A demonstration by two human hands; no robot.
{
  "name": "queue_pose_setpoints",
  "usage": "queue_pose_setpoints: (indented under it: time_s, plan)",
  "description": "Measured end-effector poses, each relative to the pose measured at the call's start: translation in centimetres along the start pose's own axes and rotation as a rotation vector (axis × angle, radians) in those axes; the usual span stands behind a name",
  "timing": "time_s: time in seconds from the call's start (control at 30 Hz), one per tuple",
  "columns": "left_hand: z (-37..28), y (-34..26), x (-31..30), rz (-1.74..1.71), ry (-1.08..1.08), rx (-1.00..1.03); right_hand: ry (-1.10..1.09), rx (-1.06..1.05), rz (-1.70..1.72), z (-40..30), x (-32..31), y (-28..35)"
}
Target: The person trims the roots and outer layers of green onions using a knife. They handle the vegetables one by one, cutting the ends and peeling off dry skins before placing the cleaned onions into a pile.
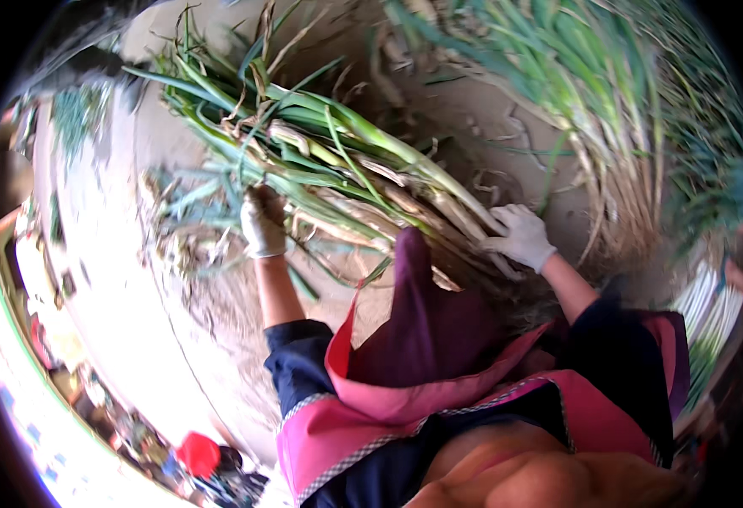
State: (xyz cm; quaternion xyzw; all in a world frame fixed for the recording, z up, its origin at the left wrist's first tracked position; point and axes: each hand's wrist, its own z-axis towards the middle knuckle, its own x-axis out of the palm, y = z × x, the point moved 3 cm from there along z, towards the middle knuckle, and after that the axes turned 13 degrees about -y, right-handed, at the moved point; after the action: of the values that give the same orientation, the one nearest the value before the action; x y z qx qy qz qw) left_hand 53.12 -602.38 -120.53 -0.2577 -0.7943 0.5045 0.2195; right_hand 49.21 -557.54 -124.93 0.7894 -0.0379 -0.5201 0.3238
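Observation:
A loose heap of large green onions [339, 165] lies slantwise before me, leaves to the upper left and root ends to the lower right. Dry brown leaves are mixed in with the green. My left hand [263, 221], in a white work glove, is curled at the near side of the leaves; its fingertips are partly hidden. In a matching glove, my right hand [520, 236] grips the pale lower end of a stalk, with fingers over it and thumb toward the heap. A raised fold of my purple apron [428, 317] covers part of the heap's near edge.
More green onions [600, 127] lie at the upper right, roots toward me. White-stemmed onions [708, 298], seemingly tied, lie at the far right. Stripped leaf scraps [200, 244] litter the concrete floor [123, 267] on the left. A red object [198, 454] stands at the lower left.

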Motion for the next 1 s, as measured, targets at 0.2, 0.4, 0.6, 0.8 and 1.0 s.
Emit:
queue_pose_setpoints:
  time_s: [0.2,0.4,0.6,0.8,1.0]
  plan:
    - [-6.0,5.5,-13.0,-0.287,-0.118,-0.091,-0.193,-0.25,0.025,0.7,3.2,7.6]
    - [-7.7,9.3,-15.8,-0.396,-0.119,-0.094,-0.141,-0.427,-0.199,-2.0,6.0,9.8]
    - [-8.6,7.1,-14.4,-0.152,-0.405,-0.057,-0.315,-0.503,-0.365,-3.2,8.1,8.9]
    - [-10.8,-5.1,-6.0,0.208,-0.593,0.721,-0.406,-0.441,-0.472,-2.9,8.3,9.2]
    - [-3.5,-10.3,2.0,1.089,-0.353,0.788,-0.367,-0.446,-0.365,-3.8,8.9,10.4]
